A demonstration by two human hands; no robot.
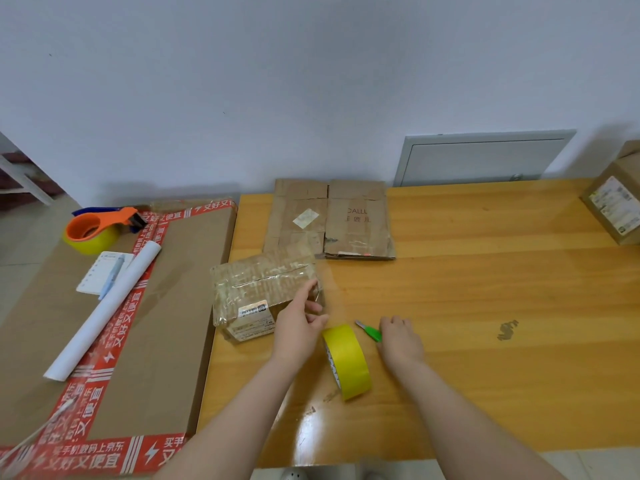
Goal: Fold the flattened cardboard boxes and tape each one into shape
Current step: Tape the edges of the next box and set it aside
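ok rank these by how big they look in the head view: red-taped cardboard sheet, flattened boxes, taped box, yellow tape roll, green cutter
1. red-taped cardboard sheet
2. flattened boxes and taped box: look alike, taped box nearer, so unranked
3. yellow tape roll
4. green cutter

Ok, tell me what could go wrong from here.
1. The tape roll stands on edge between the hands; a nudge could roll it off the table.
2. The cutter held by the right hand points its tip towards the left hand at the box; a careless cut could nick its fingers.
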